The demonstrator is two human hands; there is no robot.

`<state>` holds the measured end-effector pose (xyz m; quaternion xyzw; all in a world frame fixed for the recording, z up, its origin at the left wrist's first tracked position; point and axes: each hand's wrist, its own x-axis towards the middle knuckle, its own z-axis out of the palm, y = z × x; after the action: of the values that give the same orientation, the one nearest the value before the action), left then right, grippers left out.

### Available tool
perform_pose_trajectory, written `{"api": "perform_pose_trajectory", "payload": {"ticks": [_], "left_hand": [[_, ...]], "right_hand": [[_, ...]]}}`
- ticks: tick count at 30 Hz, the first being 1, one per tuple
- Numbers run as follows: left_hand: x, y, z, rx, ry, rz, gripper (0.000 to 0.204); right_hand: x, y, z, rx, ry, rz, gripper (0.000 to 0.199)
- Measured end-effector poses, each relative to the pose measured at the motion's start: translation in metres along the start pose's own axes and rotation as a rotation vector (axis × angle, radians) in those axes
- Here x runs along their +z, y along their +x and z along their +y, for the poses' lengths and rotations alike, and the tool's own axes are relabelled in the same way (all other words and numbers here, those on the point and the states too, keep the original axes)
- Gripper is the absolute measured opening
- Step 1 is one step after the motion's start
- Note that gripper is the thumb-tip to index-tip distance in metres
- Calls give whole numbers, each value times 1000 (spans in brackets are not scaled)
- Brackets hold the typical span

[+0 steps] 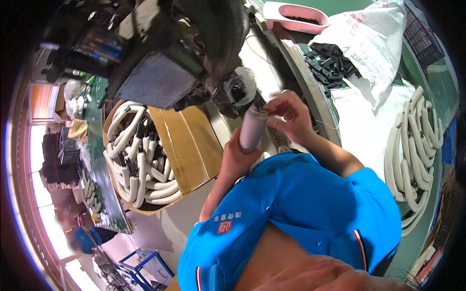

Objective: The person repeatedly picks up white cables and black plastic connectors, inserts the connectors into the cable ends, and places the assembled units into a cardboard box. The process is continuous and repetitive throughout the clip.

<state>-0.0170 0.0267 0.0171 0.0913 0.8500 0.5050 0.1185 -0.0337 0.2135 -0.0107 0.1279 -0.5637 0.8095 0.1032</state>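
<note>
My left hand (236, 154) is wrapped around a thick, pale grey padded tube (254, 131), held upright in front of my chest. At the tube's upper end the covering looks gathered. The bent fingers of my right hand (290, 115) are drawn together at that end; what they pinch, if anything, is too small to tell. Just beyond the tube is a dark machine (194, 53) with a flat grey plate (158, 81). A clear plastic wrapping (241, 86) hangs on the machine close to the tube's top.
A cardboard box (187, 145) at left holds several curved, pale padded tubes (141, 177). On the green table (424, 80) at right lie black plastic pieces (330, 65), a white sack (374, 43), a pink scoop (296, 17) and more curved tubes (410, 150). Another person (90, 238) is far left.
</note>
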Motion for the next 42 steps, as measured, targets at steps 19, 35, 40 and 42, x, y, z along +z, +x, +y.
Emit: {"api": "perform_pose_trajectory", "payload": {"ticks": [19, 35, 40, 42], "left_hand": [[-13, -20, -11, -22, 58, -77, 42], [-13, -29, -21, 76, 96, -39, 39], [-16, -36, -22, 60, 120, 15, 38], [-18, -39, -25, 69, 131, 23, 39]], "right_hand": [[-237, 20, 46, 165, -1955, 64, 27], [-24, 24, -51, 417, -157, -247, 23], [-22, 28, -44, 457, -123, -244, 23], [-14, 27, -45, 476, -146, -267, 23]]}}
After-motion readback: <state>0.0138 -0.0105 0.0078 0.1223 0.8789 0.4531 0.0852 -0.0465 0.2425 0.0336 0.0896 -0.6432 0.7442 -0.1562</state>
